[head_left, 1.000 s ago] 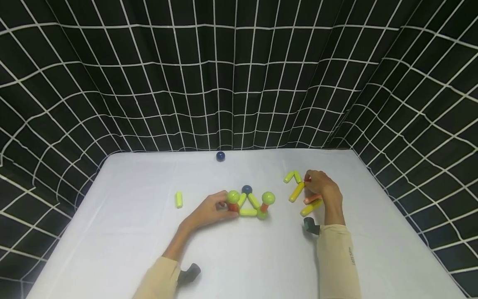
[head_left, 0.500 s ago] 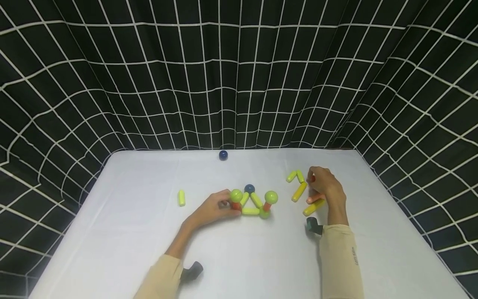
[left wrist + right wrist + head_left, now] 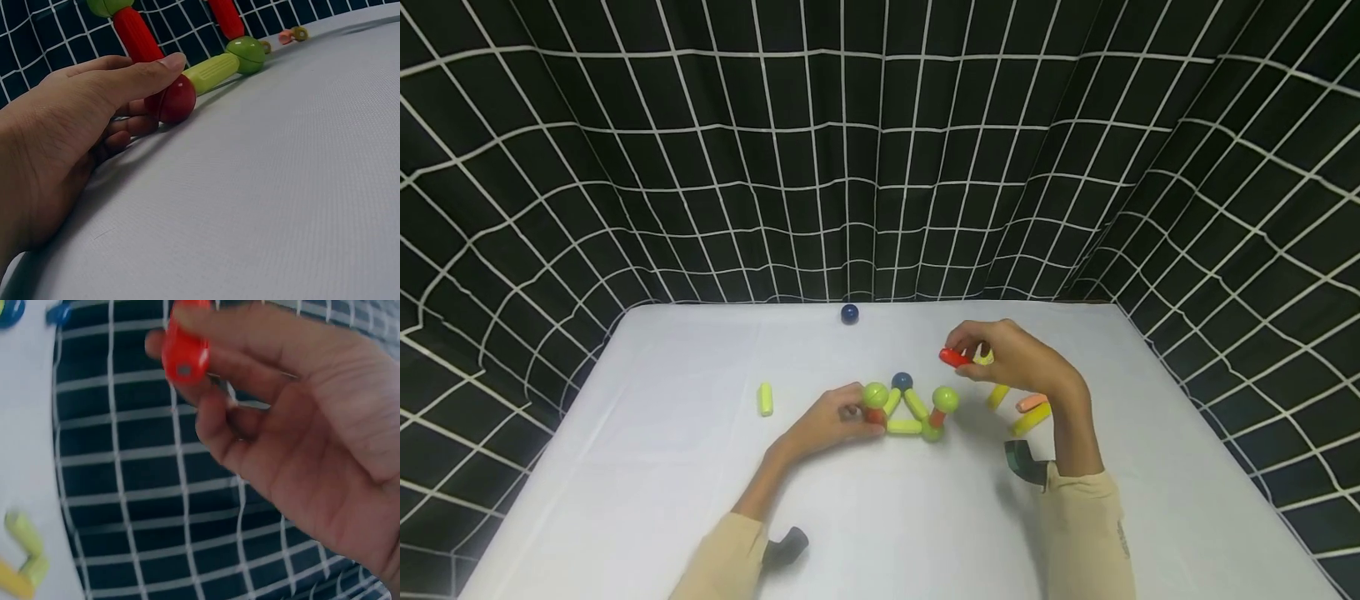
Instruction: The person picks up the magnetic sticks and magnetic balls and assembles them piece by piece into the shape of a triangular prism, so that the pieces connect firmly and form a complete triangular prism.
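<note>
My right hand (image 3: 1018, 354) pinches a red magnetic rod (image 3: 955, 357) between thumb and fingers, raised over the table. A small grey spot shows on the end of this red rod (image 3: 186, 365) in the right wrist view. At mid-table stands a ball-and-rod frame: a triangle of yellow-green rods (image 3: 905, 427) with a blue ball (image 3: 902, 381) at its far corner. Red rods rise from both near corners, each topped by a green ball (image 3: 946, 399). My left hand (image 3: 835, 421) grips the frame's left corner, its thumb on the red ball (image 3: 178, 100).
Loose yellow rods (image 3: 1032, 418) and an orange rod (image 3: 1032, 402) lie right of the frame. One yellow-green rod (image 3: 765, 399) lies to the left. A dark blue ball (image 3: 849, 313) rests near the table's far edge. A black grid-patterned curtain (image 3: 872, 167) surrounds the table.
My right hand has lifted the red rod from the loose pieces at right and moved it left toward the frame. The left hand keeps its grip on the frame's corner.
</note>
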A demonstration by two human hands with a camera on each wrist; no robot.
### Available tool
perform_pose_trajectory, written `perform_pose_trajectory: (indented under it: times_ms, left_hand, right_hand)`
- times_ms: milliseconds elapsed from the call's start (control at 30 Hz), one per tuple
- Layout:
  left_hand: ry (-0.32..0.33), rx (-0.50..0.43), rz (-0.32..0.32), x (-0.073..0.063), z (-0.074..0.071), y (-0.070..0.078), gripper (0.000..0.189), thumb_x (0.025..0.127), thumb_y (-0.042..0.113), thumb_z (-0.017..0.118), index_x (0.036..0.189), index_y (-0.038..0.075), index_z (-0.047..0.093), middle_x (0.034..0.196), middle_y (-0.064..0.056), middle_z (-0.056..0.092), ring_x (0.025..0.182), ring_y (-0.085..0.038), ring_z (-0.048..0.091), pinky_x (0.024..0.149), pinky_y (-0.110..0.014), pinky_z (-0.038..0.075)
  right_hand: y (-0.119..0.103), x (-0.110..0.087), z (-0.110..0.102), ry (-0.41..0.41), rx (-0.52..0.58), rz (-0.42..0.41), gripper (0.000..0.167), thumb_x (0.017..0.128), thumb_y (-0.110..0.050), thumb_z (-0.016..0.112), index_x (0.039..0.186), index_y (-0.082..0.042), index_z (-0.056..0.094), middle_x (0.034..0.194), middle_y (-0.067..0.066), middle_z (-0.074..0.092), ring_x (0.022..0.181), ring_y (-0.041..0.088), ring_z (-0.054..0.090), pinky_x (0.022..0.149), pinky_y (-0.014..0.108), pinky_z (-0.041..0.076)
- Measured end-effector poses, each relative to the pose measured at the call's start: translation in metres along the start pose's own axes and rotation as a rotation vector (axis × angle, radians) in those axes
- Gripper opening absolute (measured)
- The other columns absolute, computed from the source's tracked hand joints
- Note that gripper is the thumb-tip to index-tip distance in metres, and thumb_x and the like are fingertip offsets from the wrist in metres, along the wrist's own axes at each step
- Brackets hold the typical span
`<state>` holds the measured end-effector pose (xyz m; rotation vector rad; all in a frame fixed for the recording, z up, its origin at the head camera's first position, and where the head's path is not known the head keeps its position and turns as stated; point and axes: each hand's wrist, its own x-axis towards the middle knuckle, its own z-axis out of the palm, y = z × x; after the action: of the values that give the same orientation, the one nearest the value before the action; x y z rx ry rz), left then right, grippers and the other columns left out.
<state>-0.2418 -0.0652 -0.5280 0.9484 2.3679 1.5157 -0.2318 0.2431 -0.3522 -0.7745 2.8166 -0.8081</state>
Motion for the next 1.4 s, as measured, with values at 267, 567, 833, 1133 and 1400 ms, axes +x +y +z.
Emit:
perform_pose_trajectory:
  times_ms: [267, 567, 833, 1133, 1400]
  left_hand:
    - [0.009, 0.027, 0.006, -0.001, -0.001, -0.002, 0.020, 0.088, 0.033, 0.084, 0.103, 0.030, 0.071, 0.102, 0.010, 0.069, 0.099, -0.008, 0.065, 0.094, -0.031, 0.055]
    - [0.008, 0.007, -0.006, 0.000, 0.001, -0.002, 0.023, 0.088, 0.030, 0.084, 0.109, 0.032, 0.072, 0.105, 0.011, 0.070, 0.102, -0.008, 0.066, 0.096, -0.031, 0.055]
    - [0.012, 0.004, 0.017, 0.001, 0.001, -0.002, 0.023, 0.088, 0.030, 0.084, 0.108, 0.030, 0.072, 0.105, 0.009, 0.070, 0.101, -0.008, 0.067, 0.095, -0.032, 0.055]
    - [0.023, 0.013, 0.044, 0.002, 0.003, -0.003, 0.023, 0.088, 0.030, 0.085, 0.107, 0.031, 0.072, 0.104, 0.010, 0.070, 0.099, -0.007, 0.066, 0.094, -0.031, 0.055]
    - [0.007, 0.035, 0.030, 0.000, 0.001, 0.000, 0.023, 0.090, 0.031, 0.083, 0.110, 0.030, 0.071, 0.106, 0.010, 0.070, 0.102, -0.007, 0.067, 0.097, -0.032, 0.056]
  right_hand:
    - [-0.037, 0.014, 0.023, -0.225, 0.011, -0.140, 0.032, 0.088, -0.003, 0.077, 0.117, -0.017, 0.074, 0.101, -0.006, 0.075, 0.095, 0.010, 0.065, 0.087, 0.034, 0.059]
    - [-0.043, 0.024, 0.037, -0.285, 0.004, -0.109, 0.026, 0.087, 0.001, 0.076, 0.109, -0.014, 0.075, 0.093, -0.005, 0.072, 0.089, 0.010, 0.062, 0.079, 0.023, 0.056]
    - [-0.046, 0.028, 0.043, -0.285, -0.046, -0.110, 0.023, 0.090, -0.003, 0.078, 0.109, -0.015, 0.075, 0.093, -0.008, 0.071, 0.089, 0.010, 0.061, 0.082, 0.024, 0.055]
    - [-0.047, 0.027, 0.041, -0.269, -0.039, -0.140, 0.022, 0.090, -0.003, 0.078, 0.110, -0.013, 0.076, 0.094, -0.006, 0.072, 0.090, 0.011, 0.062, 0.088, 0.039, 0.061]
    - [-0.042, 0.020, 0.031, -0.257, 0.007, -0.125, 0.026, 0.094, -0.008, 0.074, 0.119, -0.013, 0.072, 0.106, -0.004, 0.075, 0.099, 0.012, 0.066, 0.090, 0.034, 0.059]
